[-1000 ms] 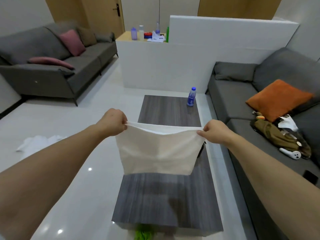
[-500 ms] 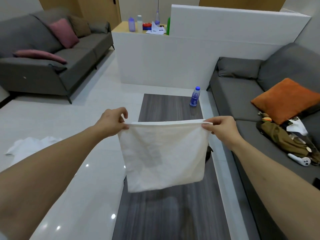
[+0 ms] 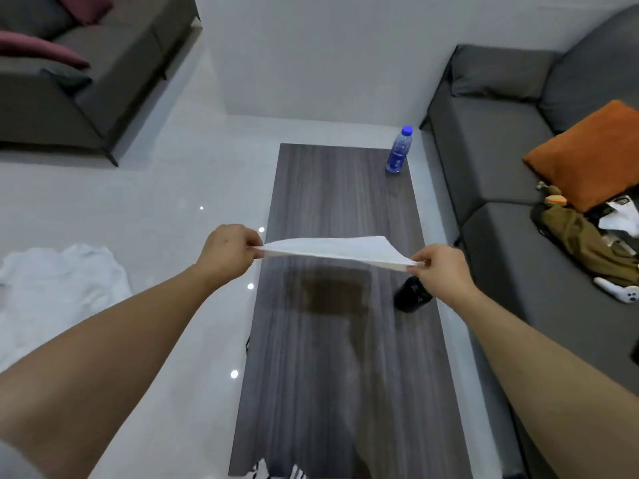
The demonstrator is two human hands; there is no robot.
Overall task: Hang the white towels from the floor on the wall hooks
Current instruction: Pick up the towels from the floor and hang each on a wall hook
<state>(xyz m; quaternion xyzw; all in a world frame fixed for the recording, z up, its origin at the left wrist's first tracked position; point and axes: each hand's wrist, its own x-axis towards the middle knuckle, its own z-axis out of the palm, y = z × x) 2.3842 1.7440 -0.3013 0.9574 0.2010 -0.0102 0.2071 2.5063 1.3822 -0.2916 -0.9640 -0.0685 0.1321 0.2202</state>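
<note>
White towel (image 3: 332,248) held in the air above the dark wood coffee table (image 3: 332,392), stretched nearly flat and seen almost edge-on. Its long axis runs left to right between the two hands; the far edge lifts a little, the near edge dips toward the right corner. We see its shadow as a dark patch on the table directly beneath.

Left hand (image 3: 226,252) pinches the towel's left corner, fingers curled, thumb pressed against the cloth. Right hand (image 3: 441,269) pinches the right corner the same way, fingertips closed on the fabric. Both forearms reach out over the table's near half.

A second white towel (image 3: 58,285) lies crumpled on the pale floor, left of the table.

At the table's far right corner stands a clear bottle (image 3: 399,152) with a blue cap and blue label; we cannot read the print. A dark object (image 3: 411,299) sits on the table's right edge, partly hidden behind the right wrist.

Right of the table: grey sofa (image 3: 501,167) with an orange cushion (image 3: 591,157), an olive garment (image 3: 587,247), a white controller (image 3: 619,292). No legible writing on any of these. Far left of the table: another grey sofa (image 3: 86,81) with pink cushions (image 3: 38,50).
</note>
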